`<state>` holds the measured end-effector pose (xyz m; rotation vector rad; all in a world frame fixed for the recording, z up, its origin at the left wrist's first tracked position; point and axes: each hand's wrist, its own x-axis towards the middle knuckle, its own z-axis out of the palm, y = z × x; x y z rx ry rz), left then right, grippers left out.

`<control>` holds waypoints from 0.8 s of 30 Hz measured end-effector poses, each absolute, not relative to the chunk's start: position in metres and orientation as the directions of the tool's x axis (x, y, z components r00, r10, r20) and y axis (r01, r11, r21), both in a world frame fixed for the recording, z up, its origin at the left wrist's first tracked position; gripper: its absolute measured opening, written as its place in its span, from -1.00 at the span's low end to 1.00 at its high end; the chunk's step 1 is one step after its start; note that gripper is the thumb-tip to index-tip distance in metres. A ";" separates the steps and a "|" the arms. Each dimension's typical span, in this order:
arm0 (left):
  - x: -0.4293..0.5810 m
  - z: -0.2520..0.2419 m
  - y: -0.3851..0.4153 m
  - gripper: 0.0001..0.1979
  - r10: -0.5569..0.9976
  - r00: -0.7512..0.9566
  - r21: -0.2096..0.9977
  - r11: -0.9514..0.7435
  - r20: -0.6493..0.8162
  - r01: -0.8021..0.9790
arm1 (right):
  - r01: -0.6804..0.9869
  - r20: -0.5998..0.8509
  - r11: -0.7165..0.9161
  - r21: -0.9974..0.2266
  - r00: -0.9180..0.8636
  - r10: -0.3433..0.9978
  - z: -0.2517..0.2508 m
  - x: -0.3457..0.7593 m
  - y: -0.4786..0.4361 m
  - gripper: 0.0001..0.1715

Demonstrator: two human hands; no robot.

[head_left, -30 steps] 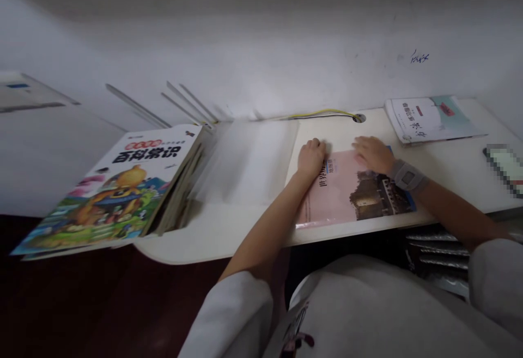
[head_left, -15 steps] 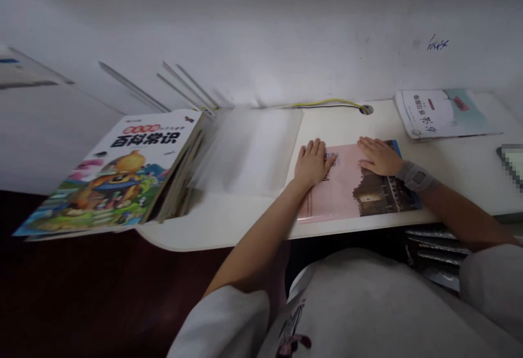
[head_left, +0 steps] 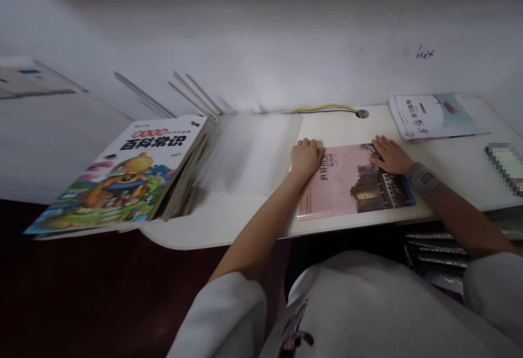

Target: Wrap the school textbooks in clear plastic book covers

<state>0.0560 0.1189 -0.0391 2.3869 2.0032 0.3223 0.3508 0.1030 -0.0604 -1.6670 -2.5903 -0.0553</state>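
Observation:
A pink book (head_left: 335, 194) with a building photo on its cover lies flat on the white desk (head_left: 237, 216) in front of me. At its upper left corner, my left hand (head_left: 305, 159) is closed, with curled fingers and the thumb by the book's edge. Over the upper right corner rests my right hand (head_left: 392, 155), open, its fingers stretched across the cover. A grey band (head_left: 425, 178) circles my right wrist. Left of the book is a clear plastic sheet (head_left: 253, 151).
A stack of books topped by a colourful cover (head_left: 134, 178) sits at the desk's left end. A white and teal booklet (head_left: 437, 115) lies at the back right, near a phone-like device (head_left: 506, 164), partly blurred out. A yellow cable (head_left: 327, 105) runs into a desk hole.
My left hand has gone from lying flat on the cover to curled at the left edge. My right hand has slid toward the upper right corner, uncovering more of the picture.

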 end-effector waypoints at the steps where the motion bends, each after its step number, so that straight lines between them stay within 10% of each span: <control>1: 0.057 -0.037 0.123 -0.57 0.980 0.150 0.143 -0.169 0.131 0.975 | 0.911 0.072 0.413 -0.003 -0.411 0.909 -0.061 0.351 0.103 -0.08; 19: 0.009 -0.012 0.096 -0.55 0.985 0.039 0.526 0.056 -0.168 0.849 | 0.917 0.086 0.398 0.002 -0.397 0.914 -0.062 0.345 0.101 -0.13; 24: 0.012 -0.011 0.027 -0.60 0.945 0.084 0.868 0.254 -0.317 0.427 | 0.918 0.102 0.397 0.003 -0.395 0.913 -0.064 0.345 0.102 -0.14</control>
